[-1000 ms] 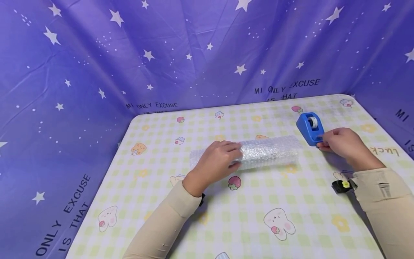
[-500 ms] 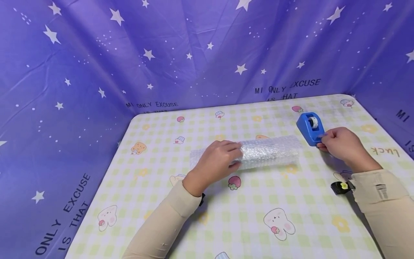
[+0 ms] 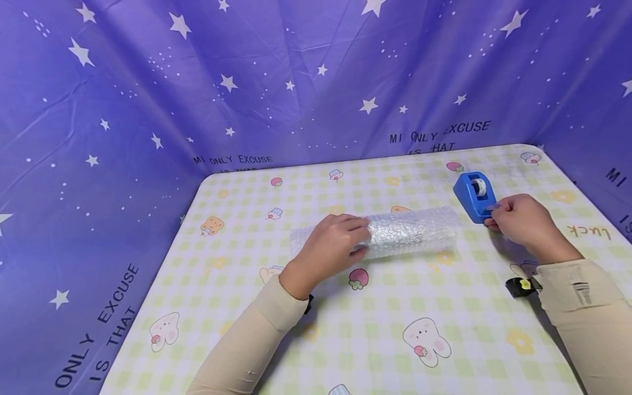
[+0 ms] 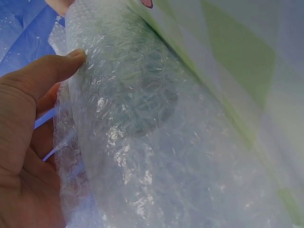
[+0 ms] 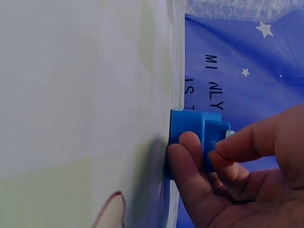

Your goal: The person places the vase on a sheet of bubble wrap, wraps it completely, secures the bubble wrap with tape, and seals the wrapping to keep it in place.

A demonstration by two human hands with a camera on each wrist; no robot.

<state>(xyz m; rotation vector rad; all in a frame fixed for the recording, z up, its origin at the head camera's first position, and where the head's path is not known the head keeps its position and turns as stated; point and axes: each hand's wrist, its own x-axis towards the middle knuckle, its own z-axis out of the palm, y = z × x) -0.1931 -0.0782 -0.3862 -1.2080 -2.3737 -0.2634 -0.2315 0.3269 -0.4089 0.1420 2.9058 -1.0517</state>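
A roll of bubble wrap (image 3: 410, 233) lies across the middle of the table. My left hand (image 3: 333, 241) holds it left of its middle, fingers over the far side and thumb on the near side. In the left wrist view, a dark round shape shows dimly through the bubble wrap (image 4: 123, 156); what it is cannot be told. To the right stands a blue tape dispenser (image 3: 469, 197) with a white-cored roll of tape in it. My right hand (image 3: 525, 222) is at its front end, thumb and forefinger pinching the clear tape (image 5: 215, 142). Other fingers touch the dispenser's side.
A checked tablecloth (image 3: 375, 334) with cartoon prints covers the table. Behind and beside it hangs a purple star-patterned curtain (image 3: 276, 115). A black strap with a yellow flower (image 3: 524, 285) sits at the right wrist.
My right hand has shifted very slightly at the front of the dispenser. The left hand, bubble wrap and dispenser have stayed in place.
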